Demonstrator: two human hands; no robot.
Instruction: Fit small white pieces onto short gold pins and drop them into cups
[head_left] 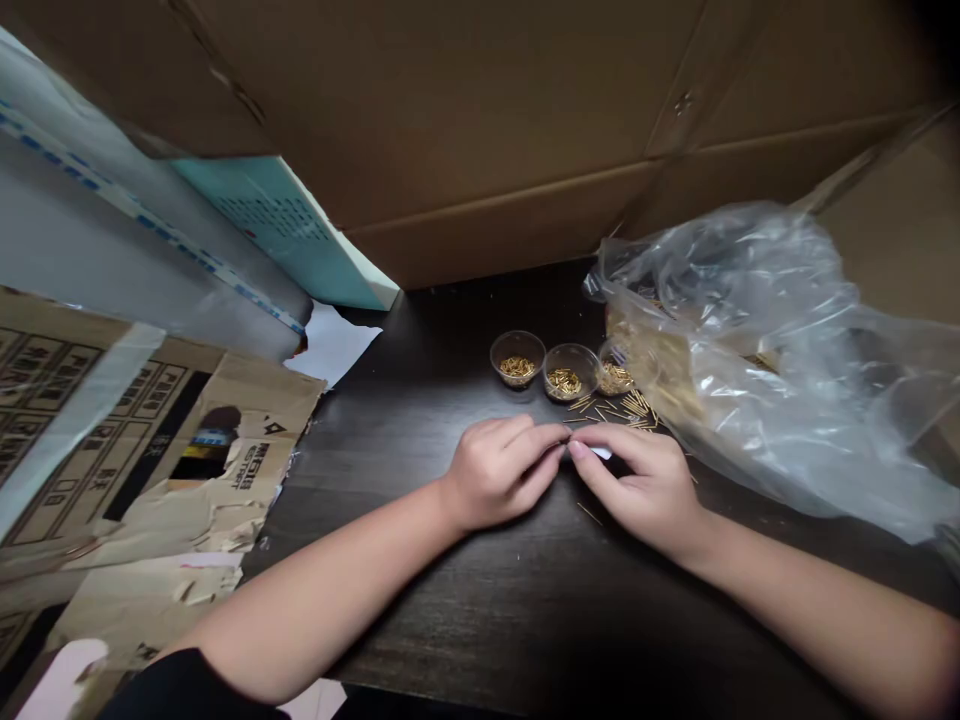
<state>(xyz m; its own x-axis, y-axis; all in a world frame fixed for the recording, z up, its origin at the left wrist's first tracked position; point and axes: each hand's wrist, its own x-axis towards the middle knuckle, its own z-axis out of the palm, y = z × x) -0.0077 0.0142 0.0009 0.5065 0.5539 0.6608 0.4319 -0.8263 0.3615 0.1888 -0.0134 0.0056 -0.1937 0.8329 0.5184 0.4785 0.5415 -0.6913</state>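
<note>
My left hand (506, 465) and my right hand (649, 485) meet fingertip to fingertip over the dark table. Both are closed in a pinch, and whatever sits between the fingertips is too small and covered to name. Just beyond them stand a clear plastic cup (517, 345), a middle cup (571, 362) and a right-hand cup (615, 372), each with small gold-coloured metal pieces inside. Loose thin gold-coloured pins (637, 408) lie scattered behind my right hand. A single pin (589, 514) rests on the table nearer to me. A small white piece (602, 453) shows behind my right fingers.
A large crumpled clear plastic bag (780, 380) covers the right of the dark table (420, 600). Cardboard (487, 120) walls off the back. On the left are a torn printed carton (247, 440), a grey wrapped roll (150, 230) and a light-blue book (285, 230).
</note>
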